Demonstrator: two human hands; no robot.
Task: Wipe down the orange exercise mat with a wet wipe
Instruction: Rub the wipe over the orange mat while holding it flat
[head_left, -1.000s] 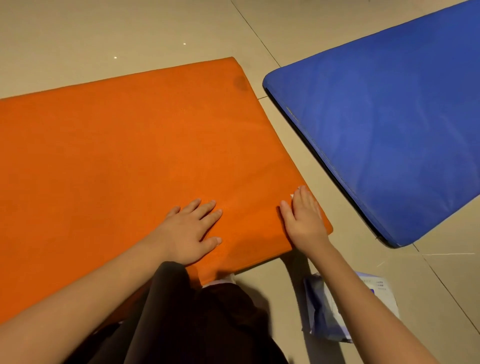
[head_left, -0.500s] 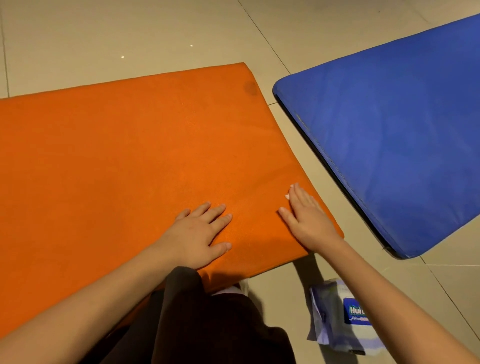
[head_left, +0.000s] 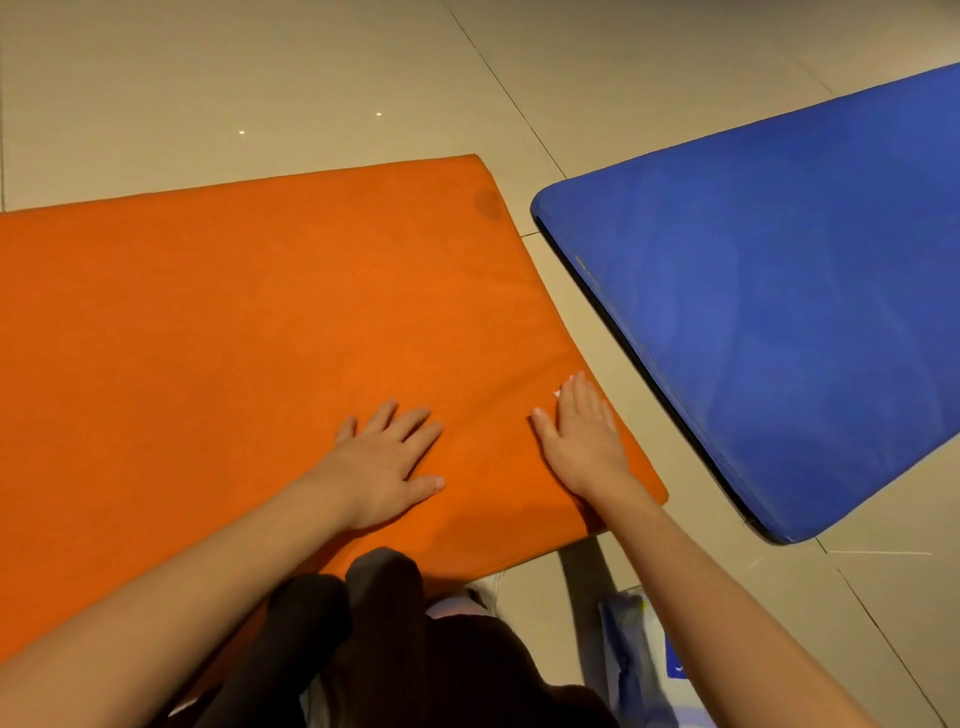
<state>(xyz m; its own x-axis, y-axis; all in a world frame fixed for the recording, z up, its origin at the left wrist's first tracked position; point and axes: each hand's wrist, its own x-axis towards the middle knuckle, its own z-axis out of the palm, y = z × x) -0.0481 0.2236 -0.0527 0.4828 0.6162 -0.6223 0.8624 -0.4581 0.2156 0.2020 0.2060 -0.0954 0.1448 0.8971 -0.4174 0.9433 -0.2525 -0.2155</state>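
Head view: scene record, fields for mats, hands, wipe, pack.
orange mat: flat on floor, dark spot near far right corner
left hand: flat on orange mat, holds nothing
right hand: flat near mat's right edge, pressing wet wipe
wet wipe: white sliver shows past fingertips
blue mat: right of orange mat, apart
wipes pack: on floor, partly behind right arm

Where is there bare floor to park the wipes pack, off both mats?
Widest: the tiled floor beyond the orange mat. Also the tiles at lower right, past the near corner of the blue mat. The strip between the mats is narrow. Crowded: around the right hand, the knees and the wipes pack.
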